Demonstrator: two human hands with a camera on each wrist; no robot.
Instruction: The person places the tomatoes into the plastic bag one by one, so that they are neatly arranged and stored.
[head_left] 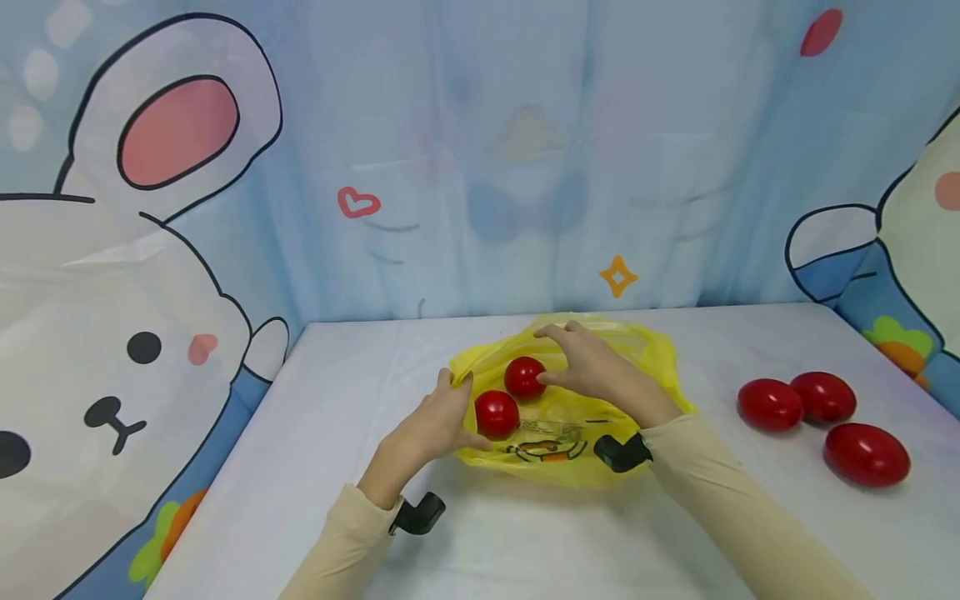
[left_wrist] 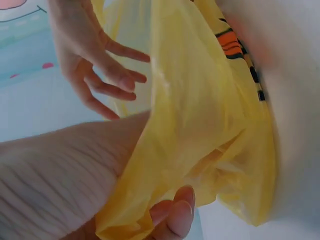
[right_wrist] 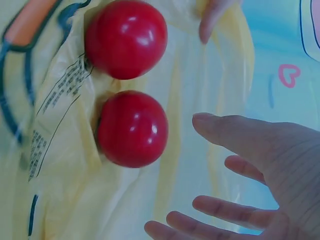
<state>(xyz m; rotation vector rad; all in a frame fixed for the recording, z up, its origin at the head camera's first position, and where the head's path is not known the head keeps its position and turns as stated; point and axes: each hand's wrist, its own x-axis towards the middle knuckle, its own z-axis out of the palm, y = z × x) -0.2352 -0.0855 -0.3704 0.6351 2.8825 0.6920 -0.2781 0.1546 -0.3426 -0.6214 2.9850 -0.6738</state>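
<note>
A thin yellow plastic bag [head_left: 551, 467] with printing on its side lies with its mouth spread. Inside it sit two glossy red, tomato-like balls, one nearer [head_left: 497, 415] and one farther [head_left: 524, 377]. My left hand [head_left: 438, 417] grips the bag's left rim, with the film folded between fingers and thumb [left_wrist: 182, 210]. Over the mouth, my right hand [head_left: 592, 367] is spread and holds nothing. Its thumb [right_wrist: 215, 127] is beside the balls in the right wrist view, the other fingers apart over the yellow film.
Several more red balls rest to the right of the bag: one on the left [head_left: 770, 406], one behind [head_left: 823, 397] and one nearer [head_left: 867, 455]. A white cloth covers the table [head_left: 360, 367]. Behind it hangs a blue cartoon curtain [head_left: 517, 167].
</note>
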